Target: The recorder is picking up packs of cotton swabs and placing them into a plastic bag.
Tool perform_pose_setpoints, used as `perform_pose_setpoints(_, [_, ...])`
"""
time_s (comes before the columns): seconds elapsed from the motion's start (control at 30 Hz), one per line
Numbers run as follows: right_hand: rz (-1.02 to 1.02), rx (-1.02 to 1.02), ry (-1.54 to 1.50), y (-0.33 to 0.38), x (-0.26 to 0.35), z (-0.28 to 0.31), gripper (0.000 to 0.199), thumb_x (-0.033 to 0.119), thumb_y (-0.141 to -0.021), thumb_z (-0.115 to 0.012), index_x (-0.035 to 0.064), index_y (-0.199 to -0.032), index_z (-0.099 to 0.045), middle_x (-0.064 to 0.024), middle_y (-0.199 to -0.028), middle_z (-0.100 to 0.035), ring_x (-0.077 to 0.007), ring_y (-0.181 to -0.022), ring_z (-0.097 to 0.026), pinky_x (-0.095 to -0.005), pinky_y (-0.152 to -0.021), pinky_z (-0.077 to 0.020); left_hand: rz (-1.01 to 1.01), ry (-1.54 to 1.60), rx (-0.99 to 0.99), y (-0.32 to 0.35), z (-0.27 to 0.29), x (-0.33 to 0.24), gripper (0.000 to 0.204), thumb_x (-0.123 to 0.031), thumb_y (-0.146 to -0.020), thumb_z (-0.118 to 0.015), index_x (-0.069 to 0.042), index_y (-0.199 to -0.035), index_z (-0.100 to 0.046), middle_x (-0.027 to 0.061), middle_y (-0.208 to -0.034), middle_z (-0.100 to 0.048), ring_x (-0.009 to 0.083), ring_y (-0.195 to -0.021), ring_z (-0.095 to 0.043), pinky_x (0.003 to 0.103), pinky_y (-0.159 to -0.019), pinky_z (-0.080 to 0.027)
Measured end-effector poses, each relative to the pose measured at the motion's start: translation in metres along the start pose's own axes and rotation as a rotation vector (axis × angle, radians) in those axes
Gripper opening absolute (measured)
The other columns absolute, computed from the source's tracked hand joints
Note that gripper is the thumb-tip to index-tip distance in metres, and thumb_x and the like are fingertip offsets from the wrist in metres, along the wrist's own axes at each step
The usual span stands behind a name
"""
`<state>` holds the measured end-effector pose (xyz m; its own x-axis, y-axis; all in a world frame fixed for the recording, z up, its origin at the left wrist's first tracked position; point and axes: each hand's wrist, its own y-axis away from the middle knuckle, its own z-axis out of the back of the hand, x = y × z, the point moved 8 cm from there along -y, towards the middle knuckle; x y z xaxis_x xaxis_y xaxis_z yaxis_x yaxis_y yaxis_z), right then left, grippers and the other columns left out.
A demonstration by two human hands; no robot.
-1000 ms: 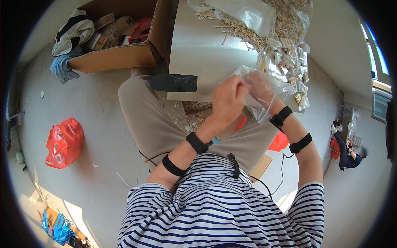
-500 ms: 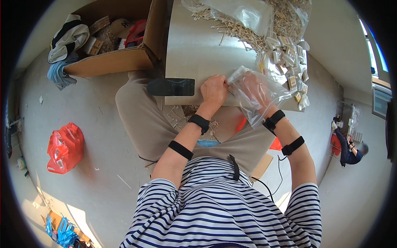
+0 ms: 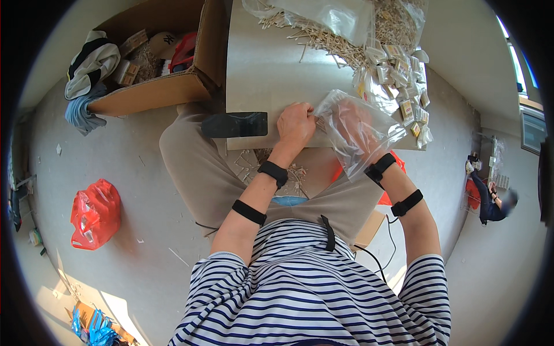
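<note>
Clear bag [image 3: 344,138] at the desk's near edge, its film draped over the right hand [image 3: 354,122]; left hand [image 3: 296,125] just left of the bag, fingers closed on its left corner; right fingers blurred behind the film, cannot tell whether open or closed, nor whether inside or behind it; dark flat piece [image 3: 234,124] farther left of the bag, overhanging the desk edge; small packs [image 3: 407,112] crowd right of the bag; loose thin sticks [image 3: 326,47] heaped beyond it, partly under a plastic sheet [image 3: 352,20]; desk [image 3: 265,69] smooth, metallic, bare and shiny beyond-left of the bag; grey floor [image 3: 144,173] around; seated co-worker [image 3: 497,202] well right of the bag; open cardboard box [image 3: 153,97] far left beyond the bag, cap [image 3: 164,44] and red item [image 3: 184,52] inside; red bag [image 3: 96,216] on the floor, well left of the clear bag, contents unclear.
</note>
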<state>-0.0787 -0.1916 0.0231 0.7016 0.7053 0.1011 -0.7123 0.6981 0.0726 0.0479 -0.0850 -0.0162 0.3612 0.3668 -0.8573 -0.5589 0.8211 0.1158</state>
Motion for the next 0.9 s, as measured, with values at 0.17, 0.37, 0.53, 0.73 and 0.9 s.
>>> perform_pose_setpoints(0.17, [0.020, -0.054, -0.168, 0.006, 0.011, 0.018, 0.016, 0.015, -0.083, -0.064, 0.0027, -0.093, -0.063, -0.0170, -0.080, -0.066, -0.0360, -0.077, -0.066, -0.0468, -0.066, -0.0496, -0.171, 0.343, 0.019, -0.013, -0.004, -0.010, 0.038, -0.002, -0.081, -0.054, 0.002, -0.117, -0.064, 0.0198, -0.114, -0.066, 0.0338, -0.102, -0.065, 0.041, -0.091, -0.051])
perform_pose_setpoints(0.37, [0.114, -0.070, 0.052, -0.001, 0.020, 0.013, 0.016, 0.009, -0.087, -0.058, 0.0018, -0.101, -0.060, -0.0184, -0.086, -0.065, -0.0356, -0.078, -0.066, -0.0446, -0.066, -0.0519, -0.278, 0.361, 0.159, -0.009, -0.031, -0.017, 0.056, 0.001, -0.080, -0.045, 0.004, -0.136, -0.050, 0.0233, -0.139, -0.052, 0.0367, -0.133, -0.046, 0.040, -0.112, -0.035])
perform_pose_setpoints(0.53, [0.233, 0.003, 0.217, -0.003, 0.027, 0.000, 0.020, 0.004, -0.086, -0.056, -0.0004, -0.106, -0.059, -0.0196, -0.097, -0.065, -0.0331, -0.082, -0.068, -0.0401, -0.067, -0.0548, -0.374, 0.219, 0.121, 0.000, -0.033, -0.019, 0.060, 0.003, -0.081, -0.047, 0.005, -0.140, -0.043, 0.0241, -0.146, -0.044, 0.0396, -0.139, -0.037, 0.043, -0.117, -0.029])
perform_pose_setpoints(0.73, [0.289, -0.066, 0.319, -0.005, 0.029, 0.003, 0.029, 0.003, -0.084, -0.057, -0.0051, -0.112, -0.058, -0.0176, -0.094, -0.063, -0.0309, -0.087, -0.068, -0.0391, -0.068, -0.0552, -0.387, 0.208, 0.140, 0.000, -0.040, -0.029, 0.068, 0.003, -0.077, -0.048, 0.001, -0.145, -0.040, 0.0221, -0.150, -0.040, 0.0354, -0.142, -0.034, 0.040, -0.119, -0.026])
perform_pose_setpoints(0.9, [0.291, -0.046, 0.009, 0.008, 0.022, 0.027, 0.032, 0.007, -0.086, -0.057, -0.0040, -0.115, -0.057, -0.0172, -0.093, -0.062, -0.0338, -0.086, -0.067, -0.0415, -0.069, -0.0552, -0.365, 0.212, 0.188, -0.002, -0.040, -0.022, 0.064, 0.003, -0.079, -0.050, 0.005, -0.143, -0.040, 0.0236, -0.147, -0.043, 0.0376, -0.140, -0.036, 0.041, -0.117, -0.030])
